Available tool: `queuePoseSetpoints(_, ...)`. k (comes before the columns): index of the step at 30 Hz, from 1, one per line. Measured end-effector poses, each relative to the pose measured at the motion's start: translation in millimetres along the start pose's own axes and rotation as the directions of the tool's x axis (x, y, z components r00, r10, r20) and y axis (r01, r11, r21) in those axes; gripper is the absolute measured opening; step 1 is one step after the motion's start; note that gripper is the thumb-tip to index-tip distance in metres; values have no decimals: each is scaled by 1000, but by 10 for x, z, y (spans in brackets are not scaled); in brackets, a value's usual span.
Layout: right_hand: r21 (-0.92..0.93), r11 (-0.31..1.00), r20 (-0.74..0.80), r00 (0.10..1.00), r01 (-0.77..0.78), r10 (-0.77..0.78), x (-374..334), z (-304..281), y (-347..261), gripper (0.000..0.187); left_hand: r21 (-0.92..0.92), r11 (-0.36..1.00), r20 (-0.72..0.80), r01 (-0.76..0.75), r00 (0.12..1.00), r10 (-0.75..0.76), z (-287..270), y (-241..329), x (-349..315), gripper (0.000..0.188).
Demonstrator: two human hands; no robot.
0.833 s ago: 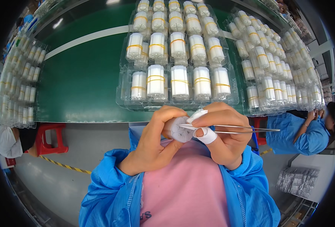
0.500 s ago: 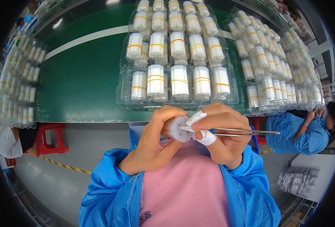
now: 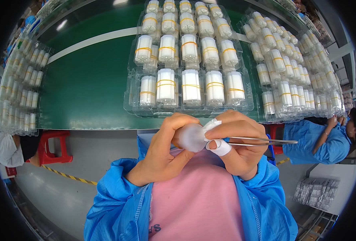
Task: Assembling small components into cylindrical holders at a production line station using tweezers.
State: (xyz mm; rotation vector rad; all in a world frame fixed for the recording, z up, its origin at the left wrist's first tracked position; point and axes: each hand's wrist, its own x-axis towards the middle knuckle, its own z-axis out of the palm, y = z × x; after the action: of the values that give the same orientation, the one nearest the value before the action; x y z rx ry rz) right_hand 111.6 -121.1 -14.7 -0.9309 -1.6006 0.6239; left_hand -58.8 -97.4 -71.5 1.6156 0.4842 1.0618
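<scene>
Hands working a small white cylinder above the lap

Left hand (image 3: pixel 166 152) grips the white cylinder (image 3: pixel 192 137); right hand (image 3: pixel 238 146) pinches metal tweezers (image 3: pixel 262 141) against it. Clear trays (image 3: pixel 190 86) of banded white rolls crowd the green tabletop (image 3: pixel 85 80) just beyond.

clear blister trays (image 3: pixel 250 105) of white banded rolls | green bench (image 3: pixel 85 80)

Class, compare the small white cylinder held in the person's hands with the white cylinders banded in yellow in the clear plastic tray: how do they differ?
The small white cylinder is single and unbanded; the tray's white cylinders are bundled with yellow bands. The small white cylinder is pinched in the left hand, with the right hand touching it; the tray's cylinders sit in the clear plastic tray. Both are white.
</scene>
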Motion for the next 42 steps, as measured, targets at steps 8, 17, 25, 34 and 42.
queuePoseSetpoints(8,-93,993,73,995,78,-72,19,3,5,16,-29,999,-19,12,1000,-13,17,-32,-39,53)
queuePoseSetpoints(17,-397,871,165,956,290,-243,17,72,-61,24,283,958,63,-37,998,20,-30,-3,-10,49)
queuePoseSetpoints(25,51,997,-92,994,-55,60,-74,35,-53,20,-90,987,-83,-132,989,125,3,-61,-22,55)
queuePoseSetpoints(34,174,969,-162,965,-178,206,-120,35,-51,21,-21,991,38,-135,990,136,-70,61,47,53)
queuePoseSetpoints(42,356,901,-102,948,-248,301,-110,18,-132,25,-32,989,-48,-146,988,144,-8,-9,31,50)
